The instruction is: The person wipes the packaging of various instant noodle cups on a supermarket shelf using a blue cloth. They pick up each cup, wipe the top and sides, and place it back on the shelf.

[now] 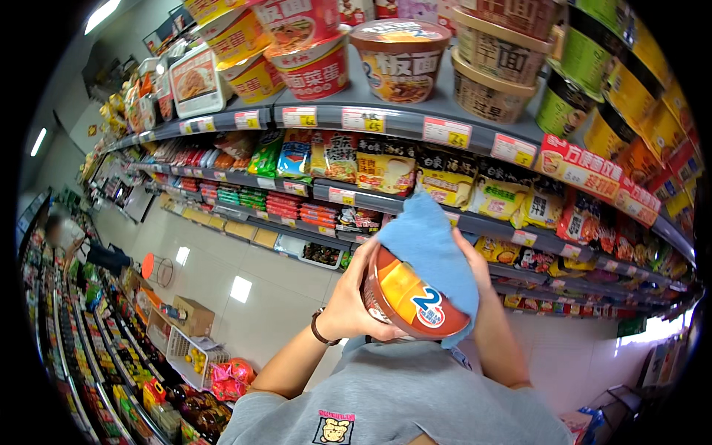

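Observation:
My left hand (pixel 347 300) grips an instant noodle bowl (pixel 400 283) in front of my chest, its printed lid tilted up towards me. A blue cloth (pixel 436 250) lies over the right part of the lid and hangs past the rim. At the cloth's far right side is my right hand (pixel 473 258), its fingers mostly hidden behind the cloth. On the shelf top ahead stands a similar brown-lidded noodle bowl (pixel 400 61), between stacked red bowls (pixel 311 67) and stacked beige bowls (pixel 492 78).
Price tags line the grey shelf edge (pixel 389 119). Lower shelves hold bagged noodles (pixel 386 167) and packaged snacks. At the left are a cardboard box (pixel 193 316), a white basket (pixel 181 356) with yellow fruit, a red bag (pixel 231 378) and a person (pixel 83 245) beside another shelf.

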`<state>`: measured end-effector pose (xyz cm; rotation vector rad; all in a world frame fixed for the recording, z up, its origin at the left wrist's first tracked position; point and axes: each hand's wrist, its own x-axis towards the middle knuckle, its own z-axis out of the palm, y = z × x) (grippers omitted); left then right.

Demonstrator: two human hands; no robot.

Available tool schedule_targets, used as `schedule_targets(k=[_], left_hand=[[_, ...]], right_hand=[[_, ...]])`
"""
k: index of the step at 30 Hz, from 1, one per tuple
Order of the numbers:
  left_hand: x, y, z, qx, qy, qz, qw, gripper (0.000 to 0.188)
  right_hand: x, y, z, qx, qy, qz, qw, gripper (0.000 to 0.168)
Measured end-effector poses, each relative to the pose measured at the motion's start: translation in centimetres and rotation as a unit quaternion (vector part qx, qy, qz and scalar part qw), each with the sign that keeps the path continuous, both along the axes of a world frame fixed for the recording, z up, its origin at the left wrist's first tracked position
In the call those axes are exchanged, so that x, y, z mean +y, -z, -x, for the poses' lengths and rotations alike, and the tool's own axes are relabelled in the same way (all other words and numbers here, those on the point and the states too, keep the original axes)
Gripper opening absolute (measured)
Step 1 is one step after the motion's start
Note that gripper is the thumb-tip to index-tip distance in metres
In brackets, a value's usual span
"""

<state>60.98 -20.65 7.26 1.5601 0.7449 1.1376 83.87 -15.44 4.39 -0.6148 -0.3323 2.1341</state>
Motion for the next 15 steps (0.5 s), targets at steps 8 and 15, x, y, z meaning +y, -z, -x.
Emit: schedule_targets(k=[8, 15], left_hand=[[0.5, 2.0, 0.6, -0.074, -0.120, -0.107, 0.984, 0.137], [1.3, 3.6, 4.7, 0.028, -0.271, -0.326, 0.905, 0.127]], right_hand=[[-2.7, 2.1, 7.8, 0.032, 0.022, -0.071, 0.997, 0.043], [-0.1, 2.2, 12.0, -0.045, -0.068, -0.117, 0.990, 0.041]])
